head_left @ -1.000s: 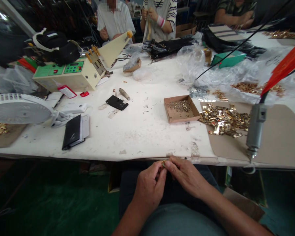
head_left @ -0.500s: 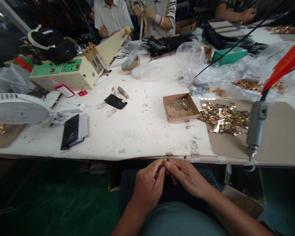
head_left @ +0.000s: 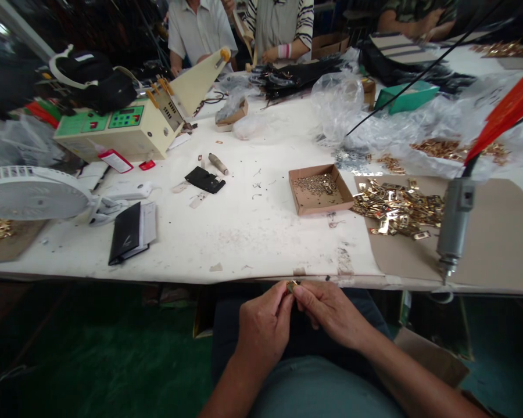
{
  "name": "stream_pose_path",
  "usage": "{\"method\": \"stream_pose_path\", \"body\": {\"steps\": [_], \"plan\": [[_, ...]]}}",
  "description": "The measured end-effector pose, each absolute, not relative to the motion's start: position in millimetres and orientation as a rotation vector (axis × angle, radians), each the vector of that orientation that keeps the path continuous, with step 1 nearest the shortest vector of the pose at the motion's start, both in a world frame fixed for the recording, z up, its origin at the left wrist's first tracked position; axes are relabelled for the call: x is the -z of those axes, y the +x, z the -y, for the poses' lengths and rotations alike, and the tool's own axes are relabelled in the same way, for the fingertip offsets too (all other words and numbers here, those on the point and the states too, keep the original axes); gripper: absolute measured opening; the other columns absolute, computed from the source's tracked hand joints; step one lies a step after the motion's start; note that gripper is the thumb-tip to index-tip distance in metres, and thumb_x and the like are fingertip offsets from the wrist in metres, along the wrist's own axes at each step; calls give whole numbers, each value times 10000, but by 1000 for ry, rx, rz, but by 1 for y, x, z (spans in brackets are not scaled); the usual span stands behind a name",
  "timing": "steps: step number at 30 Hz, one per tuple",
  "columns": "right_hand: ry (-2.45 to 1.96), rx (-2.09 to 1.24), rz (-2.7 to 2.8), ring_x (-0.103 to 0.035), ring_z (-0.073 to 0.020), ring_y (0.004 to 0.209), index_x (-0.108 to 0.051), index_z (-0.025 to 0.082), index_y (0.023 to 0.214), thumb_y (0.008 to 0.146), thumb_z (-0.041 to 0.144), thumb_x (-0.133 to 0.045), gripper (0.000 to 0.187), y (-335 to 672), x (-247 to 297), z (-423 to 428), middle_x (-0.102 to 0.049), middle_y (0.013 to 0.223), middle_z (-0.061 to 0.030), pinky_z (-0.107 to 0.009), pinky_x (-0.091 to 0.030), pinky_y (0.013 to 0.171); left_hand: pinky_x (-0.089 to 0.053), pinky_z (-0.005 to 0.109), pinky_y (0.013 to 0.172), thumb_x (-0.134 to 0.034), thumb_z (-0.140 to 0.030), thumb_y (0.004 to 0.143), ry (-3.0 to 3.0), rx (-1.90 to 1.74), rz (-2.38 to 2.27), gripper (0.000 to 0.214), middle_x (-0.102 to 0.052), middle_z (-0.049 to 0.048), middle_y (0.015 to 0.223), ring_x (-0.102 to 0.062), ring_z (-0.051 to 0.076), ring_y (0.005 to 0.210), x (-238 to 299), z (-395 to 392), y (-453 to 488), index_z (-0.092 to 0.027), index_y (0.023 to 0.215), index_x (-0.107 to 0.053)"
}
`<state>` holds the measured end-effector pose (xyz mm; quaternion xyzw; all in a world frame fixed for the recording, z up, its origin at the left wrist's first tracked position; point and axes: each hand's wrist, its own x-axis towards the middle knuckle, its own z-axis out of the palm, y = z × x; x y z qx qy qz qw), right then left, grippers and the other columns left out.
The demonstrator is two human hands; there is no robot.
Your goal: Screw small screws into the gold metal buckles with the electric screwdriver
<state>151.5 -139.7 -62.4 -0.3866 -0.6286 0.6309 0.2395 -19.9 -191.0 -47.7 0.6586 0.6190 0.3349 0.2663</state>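
Observation:
My left hand [head_left: 264,326] and my right hand [head_left: 329,310] meet just below the near edge of the white table [head_left: 244,226], over my lap. Both pinch one small gold metal piece [head_left: 291,286] between their fingertips. Most of that piece is hidden by the fingers. A heap of similar gold metal pieces [head_left: 398,208] lies on brown card to the right. Beside it sits a shallow cardboard box [head_left: 319,189] with small silvery bits in it.
A grey powered screwdriver [head_left: 452,227] hangs at the right edge on a cable. A cream and green machine [head_left: 126,129], a white fan [head_left: 31,193], a black wallet [head_left: 127,232] and plastic bags [head_left: 353,110] are on the table. Other people work at the far side.
My hands have stayed together on the gold piece, shifting only slightly. The person in the striped top at the far side has lowered their hands.

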Motion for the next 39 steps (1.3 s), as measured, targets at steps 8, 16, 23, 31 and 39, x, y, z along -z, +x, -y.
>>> {"method": "stream_pose_path", "body": {"steps": [8,16,23,31,39], "plan": [[-1082,-1620,1840,-517,-143,622,-599,203,793,1050,556,-387,486,149,55,137,-566,655,18,-268,-361,593,-489,247,725,-534,-314,1004,1488,-923,-1620,206,-747,5,881,-682,161,771,40,191,-20,-228,1072,-709],[-1049,-1564,1916,-545,-167,702,-574,212,806,1067,522,-339,469,145,42,137,-590,733,-3,-290,-395,675,-499,248,670,-488,-371,1023,1332,-1003,-1541,321,-715,13,846,-646,159,739,38,195,-23,-220,1231,-681],[-1023,-1605,1886,-532,-153,679,-610,199,812,1052,522,-407,451,131,35,141,-590,739,3,-281,-397,644,-508,248,661,-442,-357,1041,1394,-1030,-1493,375,-711,25,892,-643,151,726,29,206,-35,-220,1333,-632],[-993,-1746,1664,-558,-144,659,-712,192,981,991,538,-543,385,114,24,148,-665,832,-15,-275,-438,636,-539,262,718,-481,-332,1023,1378,-1128,-1543,373,-740,20,905,-680,167,775,27,221,-44,-239,1347,-639],[-1141,-1434,1709,-614,-186,736,-736,206,921,961,508,-609,330,109,34,155,-707,831,-31,-293,-467,675,-551,287,853,-501,-280,1015,1455,-1204,-1581,367,-763,71,1107,-714,185,911,29,226,-48,-225,1342,-657]]}}
